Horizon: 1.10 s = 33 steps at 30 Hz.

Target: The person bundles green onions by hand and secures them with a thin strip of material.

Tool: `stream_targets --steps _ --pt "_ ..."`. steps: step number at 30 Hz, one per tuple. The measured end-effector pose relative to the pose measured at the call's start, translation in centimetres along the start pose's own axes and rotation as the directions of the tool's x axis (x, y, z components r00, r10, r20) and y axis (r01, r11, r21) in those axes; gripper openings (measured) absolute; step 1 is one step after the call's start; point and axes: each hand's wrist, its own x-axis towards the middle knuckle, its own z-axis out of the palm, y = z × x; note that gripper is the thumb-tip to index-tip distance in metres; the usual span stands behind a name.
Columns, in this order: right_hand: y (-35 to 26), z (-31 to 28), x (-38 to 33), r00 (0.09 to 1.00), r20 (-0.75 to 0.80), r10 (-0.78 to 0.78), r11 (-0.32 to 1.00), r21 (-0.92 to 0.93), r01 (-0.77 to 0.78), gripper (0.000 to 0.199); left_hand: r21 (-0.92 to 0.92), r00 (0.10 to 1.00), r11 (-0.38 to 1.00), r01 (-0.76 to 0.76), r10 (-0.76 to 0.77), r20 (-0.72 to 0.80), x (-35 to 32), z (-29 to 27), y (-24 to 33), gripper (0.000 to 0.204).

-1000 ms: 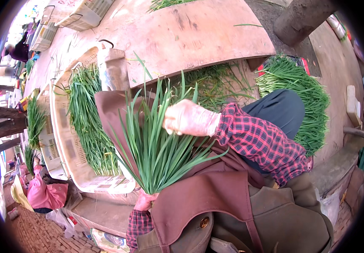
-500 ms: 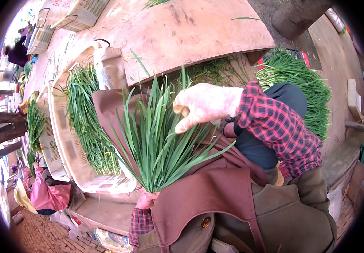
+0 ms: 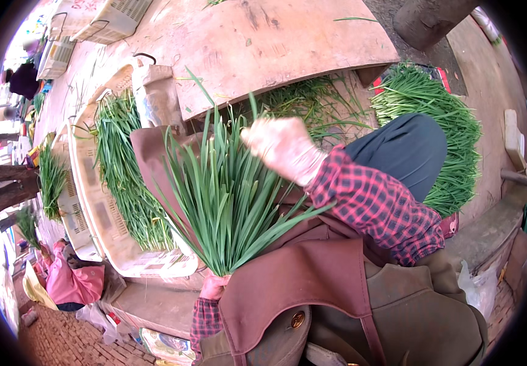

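My left hand (image 3: 213, 287) is closed round the base of a bunch of garlic chives (image 3: 223, 207), whose green leaves fan out upward over my brown apron (image 3: 294, 274). My right hand (image 3: 283, 147), pale and partly blurred, is closed with curled fingers at the upper right side of the leaves. What its fingers hold, if anything, is hidden. One leaf tip shows just beyond that fist.
Left of the bunch stands a cream plastic crate (image 3: 123, 262) of chives. A chive pile (image 3: 428, 122) lies right of my knee. Ahead is a wooden board (image 3: 275, 55) with loose leaves under its edge. Far left, a person in pink (image 3: 75, 280) holds greens.
My right hand has closed from an open curve and moved slightly left and up against the leaves. The left hand keeps its grip. The person in pink has raised some greens.
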Motion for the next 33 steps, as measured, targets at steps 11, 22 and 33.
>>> stream_targets --steps 11,22,33 --pt "3.2 -8.6 1.6 0.915 0.334 0.225 0.700 0.598 -0.391 0.023 -0.680 0.970 0.707 0.198 -0.240 0.033 2.5 1.5 6.1 0.009" --pt "-2.6 -0.8 0.3 0.788 0.527 -0.319 0.889 0.454 0.056 0.030 -0.710 0.938 0.632 0.311 -0.324 0.122 1.9 0.5 4.1 0.014" --pt "2.5 -7.0 2.2 0.774 0.577 0.260 0.572 0.554 -0.605 0.026 -0.745 0.924 0.565 0.354 -0.336 0.184 1.2 0.3 0.9 0.021"
